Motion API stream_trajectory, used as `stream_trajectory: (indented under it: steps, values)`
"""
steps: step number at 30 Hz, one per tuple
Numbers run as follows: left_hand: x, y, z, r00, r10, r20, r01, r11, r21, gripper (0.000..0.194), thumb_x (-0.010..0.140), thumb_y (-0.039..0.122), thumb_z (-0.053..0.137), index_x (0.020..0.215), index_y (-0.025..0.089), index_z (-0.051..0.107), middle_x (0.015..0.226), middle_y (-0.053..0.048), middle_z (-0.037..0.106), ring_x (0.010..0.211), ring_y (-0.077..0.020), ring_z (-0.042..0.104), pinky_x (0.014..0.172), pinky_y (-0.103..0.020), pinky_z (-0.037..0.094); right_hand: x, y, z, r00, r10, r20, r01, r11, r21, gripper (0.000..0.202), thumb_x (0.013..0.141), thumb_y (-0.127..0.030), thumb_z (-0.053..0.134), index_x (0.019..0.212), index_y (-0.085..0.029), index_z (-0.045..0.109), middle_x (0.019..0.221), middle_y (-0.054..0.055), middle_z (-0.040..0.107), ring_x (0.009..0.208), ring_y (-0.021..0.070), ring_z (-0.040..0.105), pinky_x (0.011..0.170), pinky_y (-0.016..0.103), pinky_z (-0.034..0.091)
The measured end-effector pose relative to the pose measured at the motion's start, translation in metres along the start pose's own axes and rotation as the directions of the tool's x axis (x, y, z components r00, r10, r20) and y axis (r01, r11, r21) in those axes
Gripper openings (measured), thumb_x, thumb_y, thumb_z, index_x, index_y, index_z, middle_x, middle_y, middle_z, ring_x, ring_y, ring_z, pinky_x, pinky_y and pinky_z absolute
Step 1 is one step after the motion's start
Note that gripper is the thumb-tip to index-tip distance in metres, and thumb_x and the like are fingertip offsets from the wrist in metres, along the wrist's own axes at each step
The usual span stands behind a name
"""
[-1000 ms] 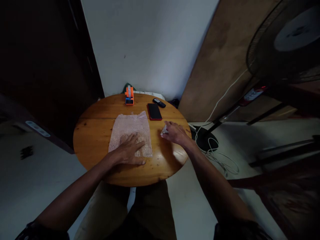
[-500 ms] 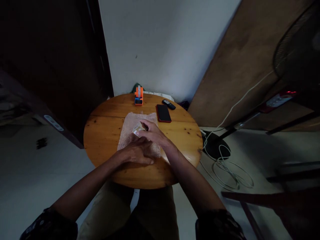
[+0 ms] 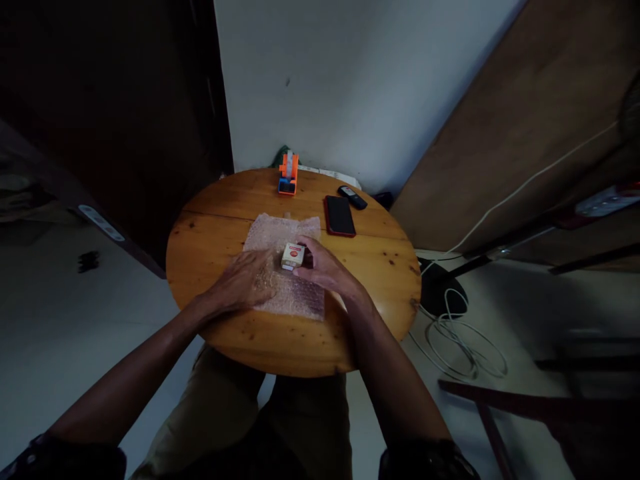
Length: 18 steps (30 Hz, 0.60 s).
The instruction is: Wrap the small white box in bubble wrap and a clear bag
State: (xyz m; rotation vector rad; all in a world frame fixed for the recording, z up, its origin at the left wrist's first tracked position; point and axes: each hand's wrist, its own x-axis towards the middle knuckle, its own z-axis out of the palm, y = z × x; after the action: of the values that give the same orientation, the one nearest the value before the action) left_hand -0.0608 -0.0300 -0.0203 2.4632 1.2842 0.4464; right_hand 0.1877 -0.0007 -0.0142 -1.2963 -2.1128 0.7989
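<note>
A small white and tan box with a red mark point(image 3: 293, 257) sits on a sheet of bubble wrap point(image 3: 300, 297), which lies flat on the round wooden table point(image 3: 200, 233). My right hand point(image 3: 323, 265) is at the box's right side, thumb and fingers curved round it. Spread flat over the left part of the bubble wrap is my left hand point(image 3: 246, 279), its fingers apart and nothing held.
An orange and blue tape dispenser point(image 3: 288, 175) stands at the table's back. Right of it lie a dark phone with a red edge point(image 3: 341, 216) and a black remote point(image 3: 353, 197). Coiled cable point(image 3: 450, 333) is on the floor at the right.
My left hand has moved left, off the middle of the bubble wrap. The box, tilted in my right hand before, is now down on the wrap. The view has shifted slightly.
</note>
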Motion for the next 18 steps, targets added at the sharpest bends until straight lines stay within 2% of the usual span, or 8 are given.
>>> stream_trajectory:
  steps: [3,8,11,14,18]
  values:
    - [0.003,0.0,0.002,1.0,-0.024,0.004,0.024,1.0,-0.012,0.093,0.078,0.044,0.067,0.157,0.023,0.021,0.156,-0.014,0.043,0.143,-0.0359,0.041,0.118,-0.055,0.034,0.0,0.003,-0.002,0.999,0.041,-0.011,-0.041,0.999,0.035,0.059,0.074,-0.02,0.071,0.131,-0.023,0.057,0.119,0.008,0.068,0.107,0.0242,0.064,0.096,0.042,0.05]
    - [0.009,0.013,0.002,0.999,-0.051,-0.011,0.052,0.998,0.019,0.092,0.077,0.045,0.066,0.156,0.021,0.023,0.153,-0.015,0.046,0.141,-0.0367,0.043,0.118,-0.055,0.031,0.0,-0.006,-0.003,0.996,0.04,-0.085,-0.024,0.982,0.186,0.054,0.076,-0.021,0.068,0.129,-0.021,0.056,0.114,0.007,0.069,0.1,0.0211,0.066,0.093,0.04,0.052]
    - [0.01,0.019,0.005,0.996,-0.084,-0.041,0.085,0.996,0.008,0.092,0.078,0.048,0.065,0.155,0.022,0.023,0.153,-0.015,0.046,0.141,-0.0372,0.041,0.118,-0.057,0.028,-0.002,-0.008,-0.003,1.0,-0.031,-0.004,0.031,0.992,0.122,0.056,0.075,-0.02,0.069,0.13,-0.021,0.057,0.119,0.008,0.068,0.106,0.0225,0.065,0.096,0.041,0.05]
    - [0.009,0.018,0.007,0.995,-0.084,-0.046,0.084,0.996,0.003,0.091,0.078,0.05,0.065,0.155,0.026,0.023,0.154,-0.013,0.044,0.142,-0.0368,0.04,0.119,-0.057,0.026,-0.003,-0.005,-0.003,0.996,-0.046,0.072,0.043,0.998,0.049,0.063,0.074,-0.019,0.07,0.135,-0.022,0.054,0.125,0.008,0.067,0.112,0.0246,0.063,0.099,0.042,0.048]
    - [0.008,0.013,0.007,0.998,-0.049,-0.031,0.049,0.999,0.0,0.091,0.079,0.05,0.065,0.156,0.025,0.023,0.156,-0.013,0.043,0.142,-0.0354,0.039,0.119,-0.055,0.027,-0.002,-0.003,-0.002,0.998,-0.013,0.067,0.01,0.999,0.039,0.066,0.075,-0.021,0.07,0.138,-0.021,0.052,0.126,0.008,0.067,0.114,0.0254,0.062,0.099,0.041,0.048]
